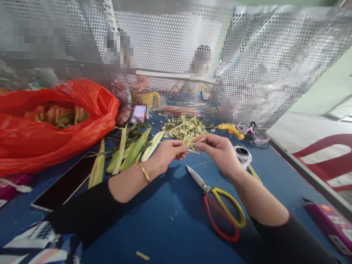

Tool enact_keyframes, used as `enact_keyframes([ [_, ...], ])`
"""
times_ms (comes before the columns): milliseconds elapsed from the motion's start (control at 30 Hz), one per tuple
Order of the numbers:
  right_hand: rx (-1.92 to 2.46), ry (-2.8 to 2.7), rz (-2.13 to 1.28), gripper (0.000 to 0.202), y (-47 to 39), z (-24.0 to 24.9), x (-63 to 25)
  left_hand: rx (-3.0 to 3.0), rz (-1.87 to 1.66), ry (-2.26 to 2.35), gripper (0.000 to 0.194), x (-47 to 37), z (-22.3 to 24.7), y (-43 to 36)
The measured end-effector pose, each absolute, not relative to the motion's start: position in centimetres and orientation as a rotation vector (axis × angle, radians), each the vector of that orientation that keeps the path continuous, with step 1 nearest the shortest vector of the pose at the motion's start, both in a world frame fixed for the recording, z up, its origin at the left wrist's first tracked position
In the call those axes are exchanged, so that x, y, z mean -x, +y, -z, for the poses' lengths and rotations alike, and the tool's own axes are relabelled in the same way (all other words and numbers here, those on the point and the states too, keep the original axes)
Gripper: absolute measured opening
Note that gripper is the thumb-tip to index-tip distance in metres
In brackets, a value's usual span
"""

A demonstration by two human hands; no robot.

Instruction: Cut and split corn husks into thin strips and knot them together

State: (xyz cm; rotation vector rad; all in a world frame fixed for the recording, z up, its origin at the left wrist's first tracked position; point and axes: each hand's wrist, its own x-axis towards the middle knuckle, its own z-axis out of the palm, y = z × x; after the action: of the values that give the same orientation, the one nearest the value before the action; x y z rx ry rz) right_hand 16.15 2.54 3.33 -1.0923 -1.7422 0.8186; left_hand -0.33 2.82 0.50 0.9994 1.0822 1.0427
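Near the middle of the view, my left hand (pixel 170 153) pinches a small bunch of pale green husk strips (pixel 188 142). Fingers of my right hand (pixel 217 148) close on the same strips from the other side. Behind both hands lies a heap of shredded husk (pixel 183 126). Wide husk leaves (pixel 136 148) rest on the blue table (pixel 165 220) to the left. Scissors (pixel 205 187) with one red and one yellow handle lie below my hands. A spool of white thread (pixel 243 156) sits beside my right wrist, partly hidden by it.
A red plastic bag (pixel 55 143) fills the left side, beside a dark tablet or phone (pixel 66 181). A yellow glue gun (pixel 231 130) lies at the back right. Purple power strip (pixel 330 223) at the right; perforated screen (pixel 170 40) behind, with people beyond.
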Motion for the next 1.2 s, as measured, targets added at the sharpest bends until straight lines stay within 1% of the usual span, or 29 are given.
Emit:
enact_keyframes([
  [133,0.996,-1.589,-0.893,0.015,2.5,-2.4,-15.1,-1.063,-1.034,1.063,0.016,0.1,-0.4,2.7],
  [233,1.028,-1.532,-0.970,0.015,2.5,-2.1,-14.9,-1.051,-1.048,1.054,0.018,0.0,-0.5,2.6],
  [333,1.124,-1.547,-0.894,0.014,2.5,-1.9,-15.1,-1.017,-1.090,1.073,0.022,-0.1,-0.5,2.6],
  [467,1.237,-1.714,-0.776,0.009,2.3,-1.8,-15.3,-1.026,-1.138,1.094,0.026,-0.3,-0.6,2.6],
  [767,1.334,-1.721,-0.806,0.006,2.2,-2.2,-15.2,-1.071,-1.198,1.139,0.031,-0.7,-0.3,2.2],
  [1033,1.336,-1.669,-0.861,0.008,2.6,-1.9,-15.4,-1.123,-1.213,1.149,0.020,-0.8,0.1,2.1],
  [1200,1.342,-1.691,-0.788,0.004,2.4,-1.6,-15.2,-1.212,-1.212,1.161,0.011,-0.7,0.3,2.1],
])
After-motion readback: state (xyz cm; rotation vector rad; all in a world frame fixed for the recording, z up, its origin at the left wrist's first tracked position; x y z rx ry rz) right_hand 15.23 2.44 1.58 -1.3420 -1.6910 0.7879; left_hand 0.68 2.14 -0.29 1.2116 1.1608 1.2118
